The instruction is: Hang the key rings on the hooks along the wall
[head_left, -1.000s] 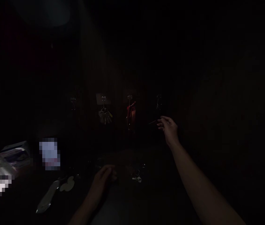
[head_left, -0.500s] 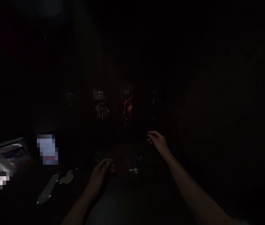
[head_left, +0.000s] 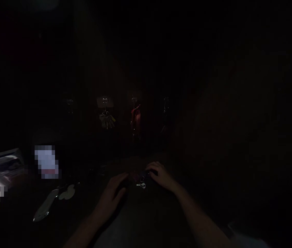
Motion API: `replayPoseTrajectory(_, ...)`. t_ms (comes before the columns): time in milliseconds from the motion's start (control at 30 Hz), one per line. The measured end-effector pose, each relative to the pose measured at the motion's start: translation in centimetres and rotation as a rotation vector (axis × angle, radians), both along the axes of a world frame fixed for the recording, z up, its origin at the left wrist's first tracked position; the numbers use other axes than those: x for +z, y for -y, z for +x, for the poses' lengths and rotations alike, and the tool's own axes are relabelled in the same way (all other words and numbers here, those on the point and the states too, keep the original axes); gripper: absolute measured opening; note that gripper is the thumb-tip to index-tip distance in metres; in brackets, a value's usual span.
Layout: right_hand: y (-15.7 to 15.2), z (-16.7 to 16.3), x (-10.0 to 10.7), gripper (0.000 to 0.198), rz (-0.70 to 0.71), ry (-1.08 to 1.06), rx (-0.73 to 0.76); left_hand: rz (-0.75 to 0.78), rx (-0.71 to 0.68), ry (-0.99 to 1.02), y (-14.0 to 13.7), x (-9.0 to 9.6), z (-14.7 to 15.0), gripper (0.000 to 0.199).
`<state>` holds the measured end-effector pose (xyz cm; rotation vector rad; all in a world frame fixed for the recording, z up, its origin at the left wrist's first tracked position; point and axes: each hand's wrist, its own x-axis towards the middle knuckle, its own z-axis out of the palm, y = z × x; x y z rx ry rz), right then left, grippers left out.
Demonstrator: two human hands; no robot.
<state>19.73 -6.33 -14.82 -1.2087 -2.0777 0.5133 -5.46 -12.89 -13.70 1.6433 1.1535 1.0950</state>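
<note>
- Head view: the room is very dim, and most of the surface and the wall behind it dissolve into black.
- The left hand (head_left: 115, 191) lies palm down on the dark tabletop (head_left: 146, 220), its fingers stretched forward and loosely together, gripping nothing that I can make out.
- The right hand (head_left: 161, 175) reaches in from the right, its fingers curled down over a small key bunch (head_left: 141, 183); whether they have actually closed on it I cannot tell in this gloom.
- That key bunch sits on the tabletop between the two hands, just beside the right fingertips, showing a small glint of pale metal and a ring.
- On the wall behind, a row of little metal hooks: one carries a cluster of pale keys (head_left: 106, 120) with a yellow touch, the next a red strap (head_left: 136, 119) hanging straight down.
- To the left on the tabletop lies a long, smooth, silvery shoehorn-like piece (head_left: 45, 206), with a flat pale rounded shape at its upper end.
- At the far left edge, crinkled glossy packets (head_left: 2, 167) catch what light there is.
</note>
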Motion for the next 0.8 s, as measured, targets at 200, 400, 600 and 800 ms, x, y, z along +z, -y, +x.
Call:
replayPoseTrajectory(200, 0.1, 0.8, 0.1, 0.031, -0.028, 0.108, 0.003, 0.003, -0.147, -0.130, 0.2, 0.1, 1.5, 0.053)
replayPoseTrajectory(400, 0.2, 1.5, 0.4, 0.027, -0.038, 0.209, -0.039, 0.121, -0.140, -0.258, -1.7, 0.2, 3.6, 0.041)
replayPoseTrajectory(600, -0.1, 1.7, 0.5, 0.018, -0.036, 0.240, -0.162, 0.226, 0.020, -0.342, -3.7, 0.9, 4.5, 0.015)
replayPoseTrajectory(800, 0.0, 0.8, 1.1, 0.020, -0.047, 0.198, -0.147, 0.291, 0.131, -0.476, -4.5, 1.3, 6.8, 0.016)
